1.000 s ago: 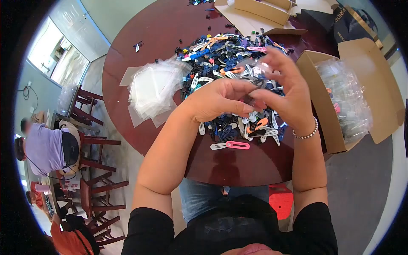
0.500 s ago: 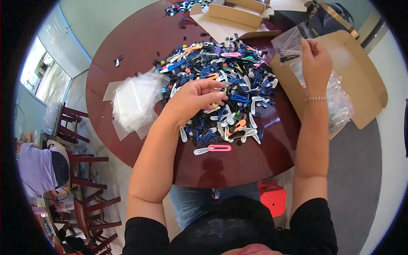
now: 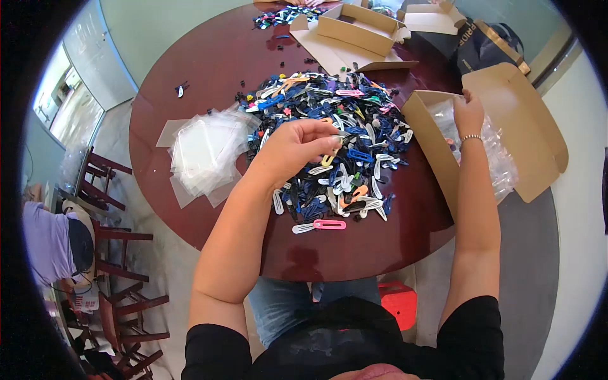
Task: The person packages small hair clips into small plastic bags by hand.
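A large heap of snap hair clips (image 3: 361,136) in navy, black, white and a few bright colours covers the middle of the round table. My left hand (image 3: 301,151) is over the heap, thumb and fingertips pinched on what looks like a hair clip (image 3: 344,134), mostly covered. To the right stands an open cardboard box (image 3: 437,161) with clear plastic bags (image 3: 497,155) inside. My right hand (image 3: 469,117) is over the box, its back towards me. Its fingers are largely hidden, so whether it still holds a bag does not show.
Flat clear bags (image 3: 206,149) lie stacked left of the heap. A pink and white clip pair (image 3: 320,225) lies near the table's front edge (image 3: 354,259). Further back are a cardboard tray (image 3: 358,28), a smaller clip heap (image 3: 285,17) and another person's hands (image 3: 307,2).
My right hand has moved down over the box; the clear bag with dark clips that it held up no longer shows. My left hand stays over the heap. Another person's hands have come into view at the back.
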The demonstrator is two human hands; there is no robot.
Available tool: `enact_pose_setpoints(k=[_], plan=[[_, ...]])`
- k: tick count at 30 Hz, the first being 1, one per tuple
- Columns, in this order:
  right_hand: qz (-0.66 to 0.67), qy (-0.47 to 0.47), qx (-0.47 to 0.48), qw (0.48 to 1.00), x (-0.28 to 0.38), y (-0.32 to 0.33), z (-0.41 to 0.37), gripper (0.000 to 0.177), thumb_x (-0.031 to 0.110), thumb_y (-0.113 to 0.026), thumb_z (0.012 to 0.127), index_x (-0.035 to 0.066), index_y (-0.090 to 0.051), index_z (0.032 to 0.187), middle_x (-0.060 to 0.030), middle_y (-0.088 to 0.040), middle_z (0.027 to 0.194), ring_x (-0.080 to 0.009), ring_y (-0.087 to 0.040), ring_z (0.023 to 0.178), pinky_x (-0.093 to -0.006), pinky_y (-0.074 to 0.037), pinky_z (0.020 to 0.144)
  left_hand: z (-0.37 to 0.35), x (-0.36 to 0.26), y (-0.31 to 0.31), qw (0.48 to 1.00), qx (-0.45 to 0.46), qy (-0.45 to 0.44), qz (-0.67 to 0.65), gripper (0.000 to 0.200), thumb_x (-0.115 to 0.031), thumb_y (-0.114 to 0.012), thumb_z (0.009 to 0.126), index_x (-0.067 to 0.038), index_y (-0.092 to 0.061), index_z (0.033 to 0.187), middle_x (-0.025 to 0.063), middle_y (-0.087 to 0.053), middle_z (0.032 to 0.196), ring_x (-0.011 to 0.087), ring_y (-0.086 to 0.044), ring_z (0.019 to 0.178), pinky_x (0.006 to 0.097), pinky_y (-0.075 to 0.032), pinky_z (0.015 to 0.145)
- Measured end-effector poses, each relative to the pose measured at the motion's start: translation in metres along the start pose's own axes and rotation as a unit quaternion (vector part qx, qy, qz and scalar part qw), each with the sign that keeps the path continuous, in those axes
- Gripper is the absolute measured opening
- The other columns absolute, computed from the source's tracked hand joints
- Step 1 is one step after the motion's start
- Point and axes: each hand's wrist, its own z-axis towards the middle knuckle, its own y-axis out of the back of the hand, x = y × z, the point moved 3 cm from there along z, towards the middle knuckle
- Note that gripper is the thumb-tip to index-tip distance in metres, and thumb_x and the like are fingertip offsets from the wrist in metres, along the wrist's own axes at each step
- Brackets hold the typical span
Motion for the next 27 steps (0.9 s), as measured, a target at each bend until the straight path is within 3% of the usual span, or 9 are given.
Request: enact_pose_setpoints(k=[3, 6, 8, 11, 13, 17, 21, 25, 27], plan=[[0.038, 0.108, -0.004, 0.993, 0.065, 0.017, -0.02, 0.03, 0.018, -0.064, 0.085, 0.0, -0.064, 0.11, -0.0167, -0.068, 0.106, -0.0246, -0.065, 0.097, -0.0326, -0.049, 0.085, 0.005, 0.004, 0.004, 0.996, -0.072, -0.057, 0.004, 0.027, -0.018, -0.068, 0.085, 0.001, -0.066, 0.104, 0.0049, -0.069, 0.087, 0.0098, -0.063, 0.077, 0.0238, -0.048, 0.068], [0.159, 0.241, 0.068, 0.955, 0.151, 0.019, -0.065, 0.02, 0.01, -0.062, 0.086, 0.0, -0.063, 0.103, -0.0147, -0.066, 0.1, -0.0285, -0.063, 0.094, -0.0347, -0.049, 0.085, 0.0, -0.003, 0.002, 0.944, -0.204, -0.186, 0.182, 0.016, -0.018, -0.068, 0.086, -0.002, -0.069, 0.088, 0.0015, -0.065, 0.07, 0.0068, -0.057, 0.063, 0.0241, -0.046, 0.059], [0.205, 0.325, 0.143, 0.912, 0.196, 0.008, -0.101, 0.017, 0.01, -0.062, 0.085, 0.001, -0.063, 0.1, -0.0135, -0.065, 0.101, -0.0304, -0.061, 0.096, -0.0378, -0.048, 0.087, -0.009, -0.012, -0.005, 0.914, -0.224, -0.277, 0.193, 0.014, -0.016, -0.07, 0.083, -0.002, -0.068, 0.081, 0.0046, -0.062, 0.065, 0.0066, -0.056, 0.06, 0.0257, -0.046, 0.057], [0.226, 0.509, 0.203, 0.806, 0.25, -0.008, -0.15, 0.025, 0.017, -0.063, 0.086, 0.006, -0.062, 0.109, -0.0119, -0.061, 0.116, -0.0299, -0.056, 0.108, -0.0426, -0.044, 0.093, -0.025, -0.028, -0.012, 0.814, -0.239, -0.467, 0.251, 0.01, -0.009, -0.074, 0.075, -0.005, -0.066, 0.076, 0.0079, -0.064, 0.07, 0.0248, -0.063, 0.064, 0.0322, -0.049, 0.059], [0.257, 0.458, 0.285, 0.802, 0.269, -0.029, -0.176, 0.036, 0.022, -0.063, 0.086, 0.01, -0.06, 0.12, -0.0108, -0.055, 0.126, -0.0297, -0.051, 0.117, -0.0469, -0.039, 0.099, -0.027, -0.031, -0.014, 0.784, -0.251, -0.526, 0.213, 0.01, -0.008, -0.074, 0.074, -0.006, -0.064, 0.075, 0.0073, -0.063, 0.069, 0.0242, -0.062, 0.063, 0.0327, -0.049, 0.058], [0.218, 0.563, 0.212, 0.768, 0.315, -0.038, -0.203, 0.04, 0.029, -0.065, 0.085, 0.005, -0.061, 0.116, -0.0132, -0.055, 0.125, -0.0305, -0.054, 0.113, -0.0444, -0.039, 0.1, -0.03, -0.032, -0.016, 0.777, -0.266, -0.54, 0.183, 0.012, -0.008, -0.075, 0.073, -0.006, -0.064, 0.074, 0.0068, -0.061, 0.067, 0.0237, -0.062, 0.062, 0.0337, -0.048, 0.056], [0.202, 0.588, 0.344, 0.704, 0.348, -0.071, -0.212, 0.043, 0.033, -0.071, 0.079, 0.005, -0.063, 0.109, -0.0128, -0.06, 0.117, -0.0317, -0.055, 0.109, -0.0469, -0.039, 0.098, -0.035, -0.036, -0.014, 0.779, -0.271, -0.537, 0.178, 0.013, -0.012, -0.075, 0.073, -0.008, -0.063, 0.073, 0.0058, -0.06, 0.064, 0.0235, -0.06, 0.06, 0.0345, -0.047, 0.054], [0.325, 0.609, 0.382, 0.615, 0.368, -0.056, -0.231, 0.037, 0.025, -0.078, 0.071, 0.004, -0.066, 0.099, -0.0111, -0.061, 0.107, -0.03, -0.057, 0.101, -0.044, -0.045, 0.088, -0.037, -0.039, -0.01, 0.78, -0.297, -0.517, 0.191, 0.014, -0.016, -0.073, 0.074, -0.009, -0.062, 0.07, 0.0057, -0.058, 0.063, 0.0245, -0.058, 0.059, 0.0354, -0.047, 0.052], [0.297, 0.647, 0.374, 0.595, 0.37, -0.057, -0.242, 0.031, 0.019, -0.078, 0.07, 0.004, -0.067, 0.095, -0.0093, -0.061, 0.101, -0.0286, -0.058, 0.095, -0.0446, -0.046, 0.089, -0.039, -0.041, -0.012, 0.785, -0.298, -0.519, 0.161, 0.017, -0.015, -0.07, 0.072, -0.008, -0.057, 0.065, 0.0075, -0.055, 0.06, 0.029, -0.057, 0.057, 0.0393, -0.046, 0.052]])
